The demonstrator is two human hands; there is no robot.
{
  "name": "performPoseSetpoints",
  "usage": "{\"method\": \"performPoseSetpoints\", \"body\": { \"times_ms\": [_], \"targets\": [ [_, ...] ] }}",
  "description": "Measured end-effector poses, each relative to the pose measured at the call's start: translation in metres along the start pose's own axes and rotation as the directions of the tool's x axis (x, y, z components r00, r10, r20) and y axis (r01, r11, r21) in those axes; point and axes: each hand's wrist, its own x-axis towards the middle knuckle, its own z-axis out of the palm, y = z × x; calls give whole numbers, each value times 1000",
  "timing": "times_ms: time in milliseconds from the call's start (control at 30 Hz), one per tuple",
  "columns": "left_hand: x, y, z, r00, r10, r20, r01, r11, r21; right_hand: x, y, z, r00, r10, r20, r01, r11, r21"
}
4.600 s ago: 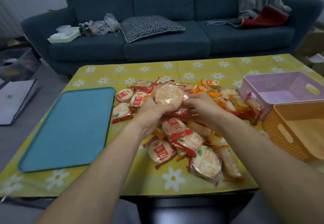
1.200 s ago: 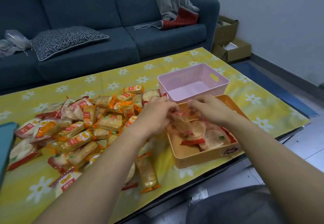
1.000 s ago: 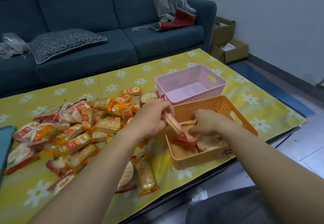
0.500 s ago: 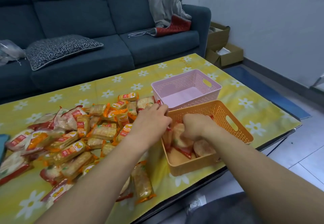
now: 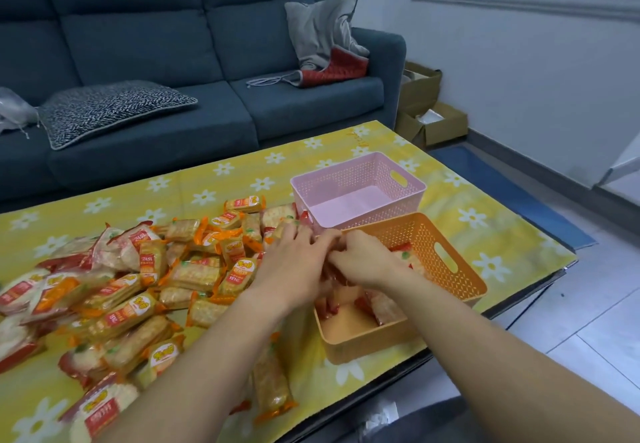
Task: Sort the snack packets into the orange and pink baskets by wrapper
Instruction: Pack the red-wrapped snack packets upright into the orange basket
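Observation:
A pile of snack packets (image 5: 194, 272), some in red wrappers and some in orange, covers the left of the yellow flowered table. The orange basket (image 5: 417, 234) at the front right holds several red-wrapped round crackers (image 5: 386, 305). Behind it the pink basket (image 5: 360, 179) has nothing in it. Both hands meet over the orange basket's left side. My right hand (image 5: 363, 259) curls down onto red-wrapped packets inside it. My left hand (image 5: 294, 266) reaches over the rim with fairly straight fingers touching those packets. What lies under the palms is hidden.
An orange-wrapped packet (image 5: 272, 387) lies near the table's front edge, beside my left forearm. A blue sofa (image 5: 214, 120) with cushions runs behind the table. Cardboard boxes (image 5: 429, 120) stand on the floor to the right.
Since the earliest frame both hands carried red-wrapped crackers from the pile to the orange basket and lowered them in. Over the last half second the hands stay in the basket, closer together.

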Motion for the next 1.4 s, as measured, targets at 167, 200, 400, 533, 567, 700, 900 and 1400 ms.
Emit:
{"method": "performPoseSetpoints", "body": {
  "times_ms": [167,200,400,533,567,700,900,1400],
  "targets": [
    [-3,9,-3,998,-33,-52,33,999,-13,-6,17,-20,994,77,80,-78,997,9],
    [-3,11,-4,998,-46,-50,46,999,5,-9,20,-26,997,63,53,-52,981,-189],
    [-5,21,-12,992,-123,4,123,992,-30,-28,25,-32,935,247,257,-4,729,-685],
    [-3,20,-12,988,-156,-4,156,986,-59,-19,34,-31,960,230,160,-28,646,-763],
    [-3,19,-11,988,-153,-11,153,987,-44,-18,36,-34,962,229,147,-38,649,-760],
    [-5,15,-7,988,-155,-24,153,985,-84,-18,44,-51,957,255,138,-109,758,-643],
    [-5,8,-5,986,-164,-32,155,972,-178,-19,49,-77,990,117,83,-65,882,-467],
    [-3,19,-3,987,-114,-110,68,931,-358,2,30,-25,992,56,-110,-60,997,-37]
  ]
}}
